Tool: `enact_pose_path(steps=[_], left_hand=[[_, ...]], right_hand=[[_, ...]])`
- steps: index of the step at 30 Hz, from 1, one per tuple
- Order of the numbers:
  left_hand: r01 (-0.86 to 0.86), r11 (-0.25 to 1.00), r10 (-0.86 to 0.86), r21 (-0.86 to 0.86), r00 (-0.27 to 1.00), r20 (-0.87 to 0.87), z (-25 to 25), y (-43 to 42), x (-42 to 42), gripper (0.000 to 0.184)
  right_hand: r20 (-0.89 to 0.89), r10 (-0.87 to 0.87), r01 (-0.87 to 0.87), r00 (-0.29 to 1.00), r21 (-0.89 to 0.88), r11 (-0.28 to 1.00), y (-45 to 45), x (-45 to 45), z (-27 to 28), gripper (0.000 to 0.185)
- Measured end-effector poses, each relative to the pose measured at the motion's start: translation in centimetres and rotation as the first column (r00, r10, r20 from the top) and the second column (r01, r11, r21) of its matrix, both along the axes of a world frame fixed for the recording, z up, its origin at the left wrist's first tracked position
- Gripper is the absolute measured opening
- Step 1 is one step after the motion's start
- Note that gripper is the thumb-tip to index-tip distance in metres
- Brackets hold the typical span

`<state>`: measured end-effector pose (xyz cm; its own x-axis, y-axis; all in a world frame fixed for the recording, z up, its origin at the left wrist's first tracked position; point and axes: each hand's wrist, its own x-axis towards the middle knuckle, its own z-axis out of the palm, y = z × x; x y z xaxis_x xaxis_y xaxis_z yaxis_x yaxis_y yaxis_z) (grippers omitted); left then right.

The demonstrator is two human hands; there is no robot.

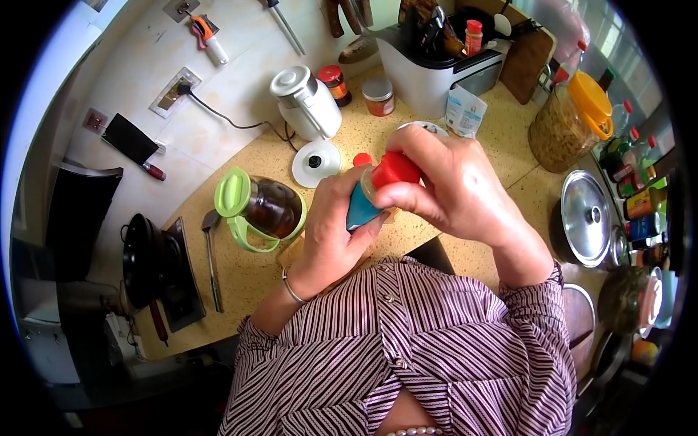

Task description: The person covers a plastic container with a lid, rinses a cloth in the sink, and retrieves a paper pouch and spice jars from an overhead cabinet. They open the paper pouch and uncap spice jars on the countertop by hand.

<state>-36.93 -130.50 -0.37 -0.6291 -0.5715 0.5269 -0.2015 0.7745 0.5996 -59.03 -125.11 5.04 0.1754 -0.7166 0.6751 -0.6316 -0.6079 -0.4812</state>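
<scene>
My left hand [331, 225] is wrapped round a small jar [361, 206] with a blue label, held tilted above the counter. The fingers of my right hand [454, 185] grip the red cap [395, 170] at the jar's top. Cap and jar are together at the neck. Just behind my left hand, a second small red lid [362, 158] shows in part. A white lid with a black knob [315, 163] lies on the counter beyond my left hand. Left of that hand stands a green-lidded pitcher [273, 208] of dark liquid.
A white kettle [309, 105] and a lidded jar [378, 97] stand at the back. On the right are a large yellow-lidded jar [567, 123] and a pot with a steel lid [584, 218]. A spatula [212, 261] and a wok [142, 258] are at the left.
</scene>
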Motion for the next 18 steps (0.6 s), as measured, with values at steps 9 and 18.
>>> enact_pose_path(steps=[9,18], left_hand=[[0.288,0.813,-0.253,0.507,0.957,-0.138,1.2,0.7,1.2,0.064],[0.333,0.701,-0.256,0.631,0.943,-0.213,1.4,0.6,1.6,0.063]], right_hand=[[0.066,0.336,-0.342,0.939,0.128,0.931,-0.6,-0.5,1.9,0.034],[0.035,0.43,-0.431,0.902,0.028,0.902,-0.8,-0.8,3.5,0.055]])
